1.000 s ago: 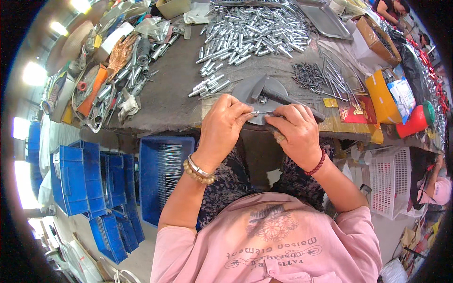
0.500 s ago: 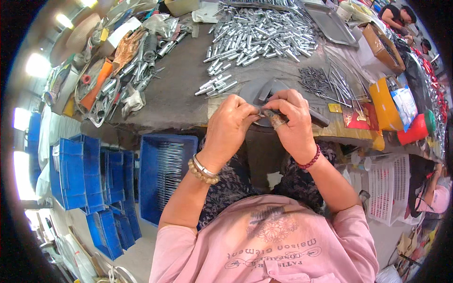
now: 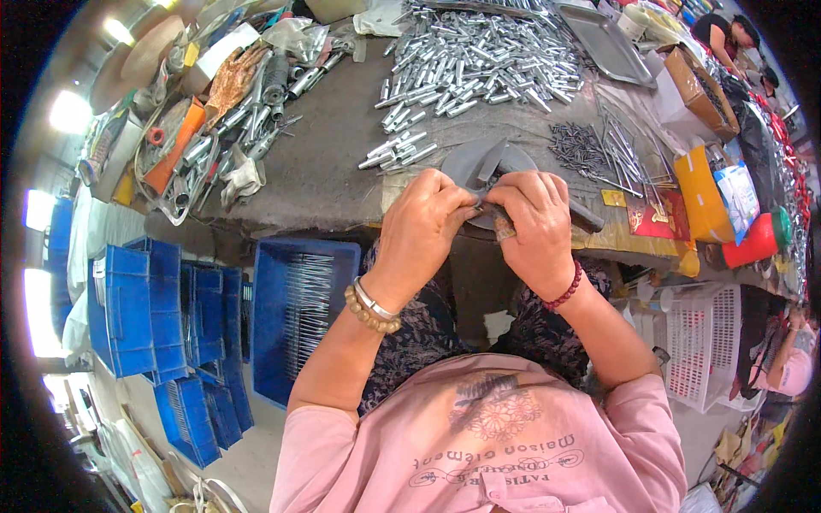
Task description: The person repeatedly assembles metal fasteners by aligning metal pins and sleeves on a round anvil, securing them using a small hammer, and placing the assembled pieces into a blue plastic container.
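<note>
My left hand (image 3: 425, 229) is closed, thumb and forefinger pinched at the table's front edge. Against its fingertips, my right hand (image 3: 539, 224) also pinches, with a patterned wrap (image 3: 504, 227) around one finger. Whatever small thing lies between the fingertips is mostly covered and too small to name. Just beyond them, a round grey metal plate (image 3: 460, 164) carries a dark wedge-shaped metal block (image 3: 491, 161). A dark bar (image 3: 585, 218) sticks out to the right from behind my right hand. Several silver metal tubes (image 3: 398, 152) lie left of the plate.
A large heap of silver tubes (image 3: 487, 68) covers the far table beside a metal tray (image 3: 609, 43). Small dark pins (image 3: 575, 144) and thin rods (image 3: 623, 150) lie at right. Mixed tools (image 3: 248, 120) crowd the left. A blue bin (image 3: 267, 321) holds long metal parts below.
My right hand's fingers have lowered and drawn together at the left fingertips; the dark thing visible between them earlier is now mostly hidden. The view has shifted slightly.
</note>
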Available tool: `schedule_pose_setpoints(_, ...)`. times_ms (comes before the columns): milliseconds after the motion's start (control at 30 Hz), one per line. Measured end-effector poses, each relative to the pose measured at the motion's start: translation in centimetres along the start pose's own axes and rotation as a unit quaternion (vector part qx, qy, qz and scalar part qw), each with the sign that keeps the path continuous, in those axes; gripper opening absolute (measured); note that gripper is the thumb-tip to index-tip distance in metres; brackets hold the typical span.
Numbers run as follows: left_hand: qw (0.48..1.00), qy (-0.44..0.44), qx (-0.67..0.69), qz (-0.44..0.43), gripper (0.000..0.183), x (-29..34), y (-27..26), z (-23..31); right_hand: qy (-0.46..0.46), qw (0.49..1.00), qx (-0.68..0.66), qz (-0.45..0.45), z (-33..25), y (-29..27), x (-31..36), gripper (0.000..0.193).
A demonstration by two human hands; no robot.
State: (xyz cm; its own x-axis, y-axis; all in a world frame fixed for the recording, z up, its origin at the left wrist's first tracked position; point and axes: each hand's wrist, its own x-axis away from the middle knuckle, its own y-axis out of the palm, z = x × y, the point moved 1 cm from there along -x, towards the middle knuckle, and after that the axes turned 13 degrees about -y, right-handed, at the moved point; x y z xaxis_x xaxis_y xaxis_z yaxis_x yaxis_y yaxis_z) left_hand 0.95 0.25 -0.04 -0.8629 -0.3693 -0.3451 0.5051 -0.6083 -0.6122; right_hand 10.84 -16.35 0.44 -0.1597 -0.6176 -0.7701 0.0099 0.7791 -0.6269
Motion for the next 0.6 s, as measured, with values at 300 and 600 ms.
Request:
schedule_pose_setpoints(300, 1.0, -0.021, 0.011, -0.018, 0.013, 0.0, 0.1, 0.1, -0.004, 0.999, 0.003, -0.051, -0.1, -0.5, -0.4, 0.029)
schedule_pose_setpoints(600, 1.0, -0.002, 0.018, -0.016, 0.012, 0.0, 0.3, -0.3, -0.059, 0.995, 0.053, -0.053, -0.4, -0.2, -0.7, 0.011)
